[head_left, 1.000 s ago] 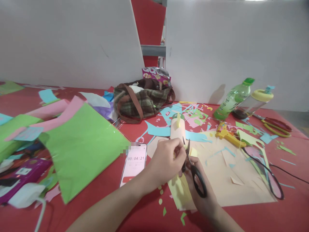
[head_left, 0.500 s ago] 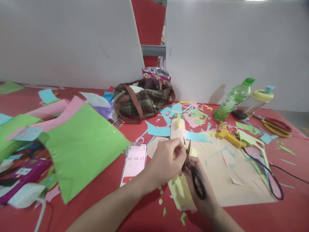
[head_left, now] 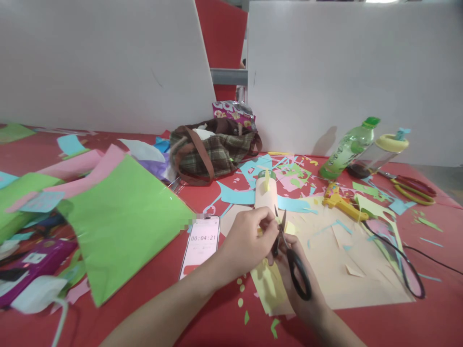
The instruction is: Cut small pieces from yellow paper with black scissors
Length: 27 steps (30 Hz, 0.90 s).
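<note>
My right hand [head_left: 302, 279] grips black-handled scissors [head_left: 293, 260], their blades slightly apart and pointing away from me. Close against the blades, the fingers of my left hand [head_left: 253, 236] are pinched on a small yellowish piece of paper, mostly hidden by the fingertips. Just beyond both hands is a cylinder wrapped in cream paper [head_left: 265, 195], with a green top and a yellow strip [head_left: 267, 180] on it. Under the hands lies a yellow paper sheet [head_left: 269, 294], beside a large cream sheet [head_left: 347, 284].
Left of my hands are a phone [head_left: 202, 246] running a timer and a green paper pack [head_left: 133, 217]. A plaid bag [head_left: 224, 154] stands behind. At right are a yellow glue gun [head_left: 343, 206], glasses [head_left: 412, 270], a green bottle [head_left: 349, 149] and pliers [head_left: 412, 188]. Scraps litter the red table.
The scissor handle in my right hand has swung slightly to the right, and the blades are a little nearer each other. My left hand stays nearly still.
</note>
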{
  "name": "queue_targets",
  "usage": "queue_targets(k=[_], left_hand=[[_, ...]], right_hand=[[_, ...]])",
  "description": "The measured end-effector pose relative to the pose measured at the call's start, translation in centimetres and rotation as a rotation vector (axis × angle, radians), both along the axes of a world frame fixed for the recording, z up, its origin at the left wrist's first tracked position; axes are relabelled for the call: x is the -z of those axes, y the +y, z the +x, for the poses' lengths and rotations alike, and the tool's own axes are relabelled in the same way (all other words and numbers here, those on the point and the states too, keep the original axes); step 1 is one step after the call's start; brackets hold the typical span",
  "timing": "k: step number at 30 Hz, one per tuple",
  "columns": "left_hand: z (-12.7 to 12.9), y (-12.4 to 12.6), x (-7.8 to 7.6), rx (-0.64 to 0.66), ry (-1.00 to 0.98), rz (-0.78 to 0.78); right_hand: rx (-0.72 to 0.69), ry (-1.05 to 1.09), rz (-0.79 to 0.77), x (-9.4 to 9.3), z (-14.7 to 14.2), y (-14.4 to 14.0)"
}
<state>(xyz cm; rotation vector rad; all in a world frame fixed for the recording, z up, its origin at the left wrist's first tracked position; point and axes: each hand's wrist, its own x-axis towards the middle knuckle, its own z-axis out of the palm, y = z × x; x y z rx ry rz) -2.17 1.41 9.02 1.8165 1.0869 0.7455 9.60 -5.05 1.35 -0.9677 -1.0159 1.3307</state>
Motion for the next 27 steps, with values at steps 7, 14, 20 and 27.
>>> queue_targets(k=[7, 14, 20, 27], left_hand=[[0.03, -0.06, 0.01, -0.008, -0.022, 0.004], [0.06, -0.17, -0.08, -0.011, -0.019, 0.007], [0.14, -0.18, -0.04, -0.019, -0.017, 0.017], [0.17, -0.2, 0.14, -0.01, -0.005, 0.02]], right_hand=[[-0.001, 0.034, -0.001, 0.18, 0.1, -0.06], [0.018, -0.042, 0.007, -0.2, -0.03, -0.08], [0.014, -0.038, 0.008, -0.38, 0.02, -0.08], [0.023, -0.039, 0.007, -0.19, -0.03, -0.01]])
